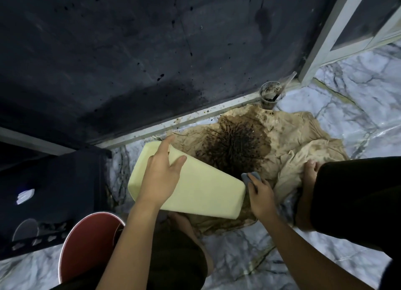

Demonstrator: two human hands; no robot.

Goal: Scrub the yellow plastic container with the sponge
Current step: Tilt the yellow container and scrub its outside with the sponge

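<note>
The pale yellow plastic container (204, 187) lies tipped on its side over a stained cloth on the floor, mouth hidden. My left hand (161, 177) rests on its upper side with fingers spread and straight, the thumb over an edge. My right hand (259, 194) grips a grey sponge (249, 177) pressed against the container's right end. Part of the sponge is hidden under my fingers.
A beige cloth (303, 142) with a dark brown stain (238, 144) covers the marble floor. A dirty plastic cup with a straw (270, 95) stands by the dark wall. A red bucket (91, 242) sits at lower left. My bare feet and knees flank the container.
</note>
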